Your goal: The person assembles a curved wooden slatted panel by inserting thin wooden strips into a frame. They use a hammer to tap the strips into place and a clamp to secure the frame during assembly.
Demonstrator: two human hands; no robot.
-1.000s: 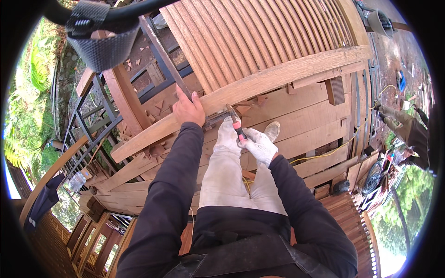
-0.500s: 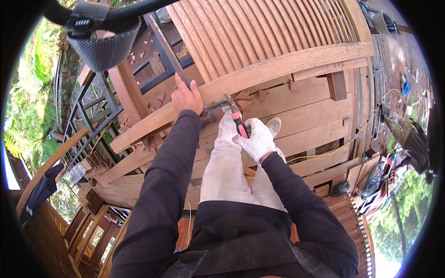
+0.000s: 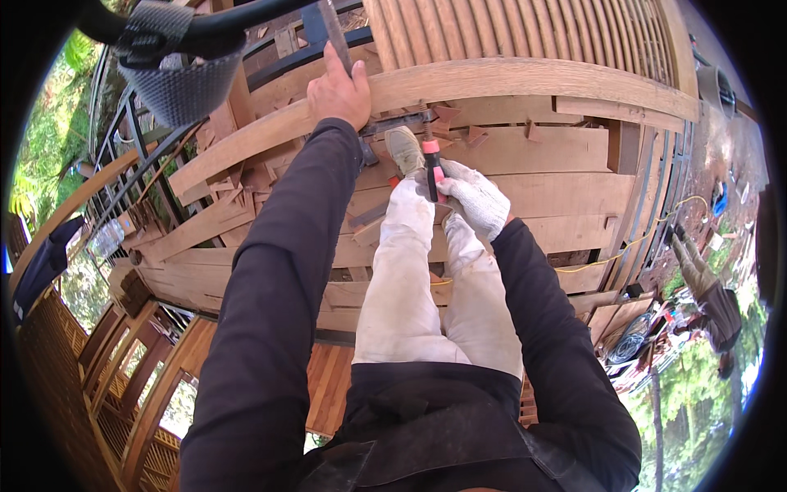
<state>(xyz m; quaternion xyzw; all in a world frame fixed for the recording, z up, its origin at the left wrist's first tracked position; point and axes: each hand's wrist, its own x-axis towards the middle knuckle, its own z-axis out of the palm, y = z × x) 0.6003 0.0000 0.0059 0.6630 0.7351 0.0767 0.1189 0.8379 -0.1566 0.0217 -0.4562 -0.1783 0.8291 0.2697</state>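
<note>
Head view, looking straight down a person's own body: they stand high on a timber frame, pale trousers and a grey shoe (image 3: 404, 149) planted on wide wooden planks (image 3: 533, 193), with slatted woodwork (image 3: 525, 33) above and greenery far below on both sides. A long curved wooden beam (image 3: 508, 80) sweeps across the frame from lower left to upper right — the biggest piece near the hands.

The left arm, in a dark sleeve, reaches far forward and up, nearly straight. The bare left hand (image 3: 338, 92) sits on the top edge of the curved beam, palm down, knuckles toward the camera. Its fingers are wrapped together around an upright dark metal bar (image 3: 333, 33) that rises just behind the beam; the thumb side is hidden, so how tightly it grips I cannot tell.

The right arm is bent at the elbow and held closer to the body. The right hand (image 3: 474, 197) wears a white work glove and is curled shut around the dark lower handle of a tool (image 3: 429, 160) with a red collar and a threaded metal shaft. The tool stands nearly upright in the picture, its upper end meeting a dark metal clamp bar (image 3: 393, 125) that lies just under the beam, beside the shoe.

Small wood offcuts (image 3: 447, 111) lie scattered on the planks — close to the tool's tip.
</note>
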